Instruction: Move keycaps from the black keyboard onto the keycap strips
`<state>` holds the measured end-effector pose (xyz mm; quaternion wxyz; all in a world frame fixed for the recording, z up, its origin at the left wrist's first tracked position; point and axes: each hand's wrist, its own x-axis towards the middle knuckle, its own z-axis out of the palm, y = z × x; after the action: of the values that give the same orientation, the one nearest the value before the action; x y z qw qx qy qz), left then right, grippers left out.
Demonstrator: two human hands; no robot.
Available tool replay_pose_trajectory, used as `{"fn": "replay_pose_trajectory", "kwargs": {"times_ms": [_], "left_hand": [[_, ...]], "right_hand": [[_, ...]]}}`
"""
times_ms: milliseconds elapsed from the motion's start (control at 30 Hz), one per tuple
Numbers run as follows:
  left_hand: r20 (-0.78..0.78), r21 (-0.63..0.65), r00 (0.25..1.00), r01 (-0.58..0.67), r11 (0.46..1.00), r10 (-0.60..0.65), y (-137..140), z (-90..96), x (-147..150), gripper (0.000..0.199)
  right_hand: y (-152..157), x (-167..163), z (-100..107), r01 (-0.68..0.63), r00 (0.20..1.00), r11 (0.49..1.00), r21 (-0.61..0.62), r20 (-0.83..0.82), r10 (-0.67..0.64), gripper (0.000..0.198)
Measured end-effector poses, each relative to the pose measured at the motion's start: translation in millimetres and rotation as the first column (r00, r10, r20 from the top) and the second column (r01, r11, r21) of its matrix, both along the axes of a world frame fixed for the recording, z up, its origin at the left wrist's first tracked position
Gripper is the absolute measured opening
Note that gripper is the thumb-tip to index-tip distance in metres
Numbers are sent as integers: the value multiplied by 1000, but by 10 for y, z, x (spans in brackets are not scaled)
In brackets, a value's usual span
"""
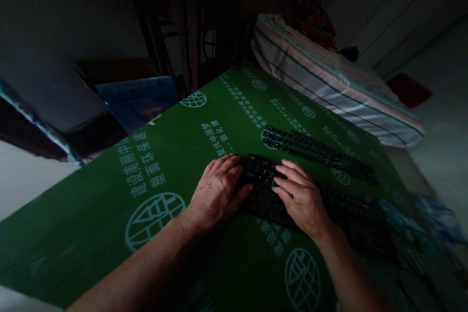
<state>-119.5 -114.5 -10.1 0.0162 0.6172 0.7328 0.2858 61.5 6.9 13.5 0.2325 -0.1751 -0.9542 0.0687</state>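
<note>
A black keyboard (269, 204) lies on the green printed table, its right part running under my right hand and into shadow. My left hand (219, 187) is closed around its left end, the thumb along the near edge and the fingers at the far edge. Over the keys at that end, my right hand (298, 192) has its fingertips pinched together at a small dark keycap (273, 183). Whether this keycap is seated or loose is too dark to tell. Beyond the keyboard, several black keycaps (314, 148) lie in long rows on the table.
The green table (175, 151) carries white lettering and globe marks. A bed with a striped sheet (314, 73) stands past its far right edge. A blue panel (139, 100) leans beyond the left edge. A crumpled teal plastic thing (400, 219) and dark cables (409, 273) lie at right.
</note>
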Motion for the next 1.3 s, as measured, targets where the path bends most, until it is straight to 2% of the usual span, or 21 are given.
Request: {"fn": "replay_pose_trajectory", "kwargs": {"times_ms": [600, 800, 1000, 1300], "left_hand": [[-30, -26, 1000, 0, 1000, -1, 1, -1, -9, 40], [-29, -37, 1000, 4, 999, -5, 4, 23, -13, 39], [-37, -31, 999, 10, 999, -12, 5, 22, -15, 39], [-31, -6, 999, 19, 1000, -19, 17, -4, -38, 42]], "right_hand": [[-34, 1, 15, 11, 997, 999, 44, 81, -15, 17], [-137, 2, 6, 25, 989, 990, 140, 143, -45, 20], [-240, 8, -46, 46, 989, 975, 219, 128, -75, 26], [-329, 3, -78, 75, 982, 975, 210, 156, -109, 33]]}}
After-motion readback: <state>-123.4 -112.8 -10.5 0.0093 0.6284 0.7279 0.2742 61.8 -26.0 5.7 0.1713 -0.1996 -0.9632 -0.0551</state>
